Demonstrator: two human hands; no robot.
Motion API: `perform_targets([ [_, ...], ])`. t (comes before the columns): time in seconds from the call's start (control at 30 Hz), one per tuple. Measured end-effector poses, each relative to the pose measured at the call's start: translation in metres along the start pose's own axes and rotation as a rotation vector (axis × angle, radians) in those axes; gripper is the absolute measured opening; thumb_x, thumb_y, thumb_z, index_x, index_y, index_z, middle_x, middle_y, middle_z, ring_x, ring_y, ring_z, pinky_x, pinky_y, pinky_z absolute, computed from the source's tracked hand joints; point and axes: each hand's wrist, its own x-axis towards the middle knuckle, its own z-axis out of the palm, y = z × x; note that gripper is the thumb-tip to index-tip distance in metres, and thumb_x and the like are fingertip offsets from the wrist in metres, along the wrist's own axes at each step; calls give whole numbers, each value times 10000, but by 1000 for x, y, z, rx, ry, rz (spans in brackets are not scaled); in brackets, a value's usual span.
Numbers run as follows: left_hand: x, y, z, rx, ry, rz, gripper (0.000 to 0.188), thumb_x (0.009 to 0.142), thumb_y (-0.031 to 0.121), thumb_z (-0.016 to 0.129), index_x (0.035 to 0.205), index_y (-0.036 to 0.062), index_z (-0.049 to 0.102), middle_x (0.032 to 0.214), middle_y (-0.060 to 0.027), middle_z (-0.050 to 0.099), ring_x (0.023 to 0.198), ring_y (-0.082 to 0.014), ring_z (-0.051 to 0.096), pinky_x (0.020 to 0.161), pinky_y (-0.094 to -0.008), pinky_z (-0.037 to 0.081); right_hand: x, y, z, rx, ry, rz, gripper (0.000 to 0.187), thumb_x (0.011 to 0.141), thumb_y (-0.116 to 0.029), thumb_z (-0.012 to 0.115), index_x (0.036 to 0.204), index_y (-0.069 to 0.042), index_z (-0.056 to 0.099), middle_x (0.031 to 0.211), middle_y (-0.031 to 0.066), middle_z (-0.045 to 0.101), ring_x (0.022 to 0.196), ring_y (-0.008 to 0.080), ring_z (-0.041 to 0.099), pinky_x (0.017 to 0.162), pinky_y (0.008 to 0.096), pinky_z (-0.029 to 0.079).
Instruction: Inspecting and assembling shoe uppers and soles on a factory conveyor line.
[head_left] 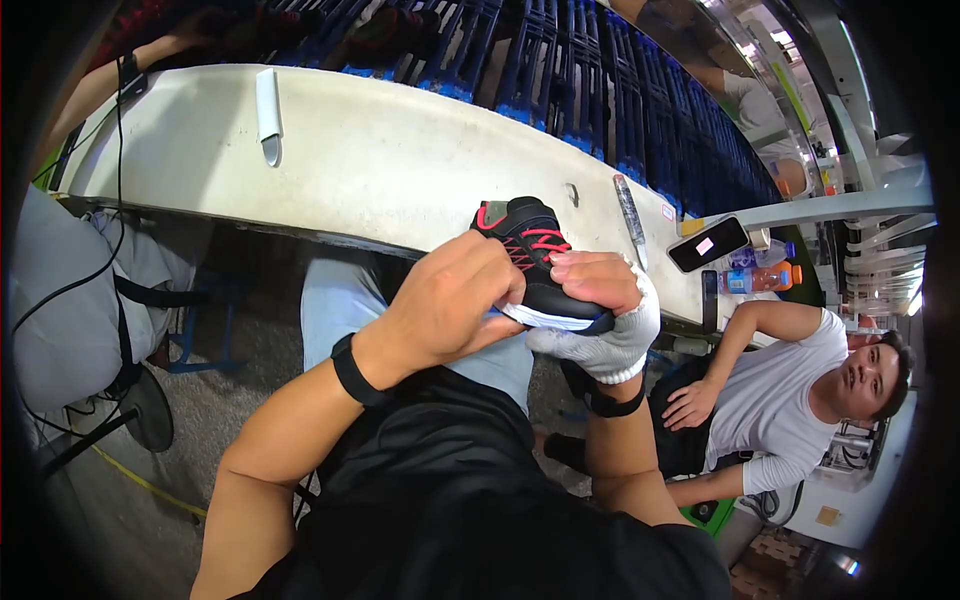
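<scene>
A small black sneaker (520, 262) with red laces and a white sole is held above the near edge of the white bench, in front of my body. My right hand (610, 310), in a white knit glove that leaves the fingers bare, wraps around the toe end, with the fingers over the top. My bare left hand (450, 295) is closed at the shoe's near side, with thumb and curled fingers at the edge of the sole. What lies under those fingertips is partly hidden.
On the white bench (380, 130) lie a white-handled blade (268, 118), a pen-like tool (630, 215), a small ring (572, 194) and a phone (708, 244). Bottles (765, 278) stand at the right. Blue racks (560, 75) run behind. Co-workers sit at right (770, 390) and left (65, 290).
</scene>
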Motion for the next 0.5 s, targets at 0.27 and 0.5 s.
perform_targets([
  [0.27, -34, -27, -22, 249, -133, -168, 653, 811, 68, 867, 1414, 63, 617, 1290, -179, 691, 1159, -399, 687, 966, -458, 583, -6, 12, 4, 91, 169, -23, 562, 829, -379, 990, 1107, -27, 651, 1000, 162, 780, 962, 350, 777, 953, 521, 611],
  [0.5, 7, -7, -93, 382, -127, 207, 698, 794, 124, 902, 1431, 46, 628, 1334, -196, 727, 1177, -399, 737, 1022, -470, 605, -4, 32, 51, 713, 650, 650, 680, 1190, -611, 299, 1166, -37, 662, 1094, 134, 723, 1107, 288, 696, 1075, 465, 529],
])
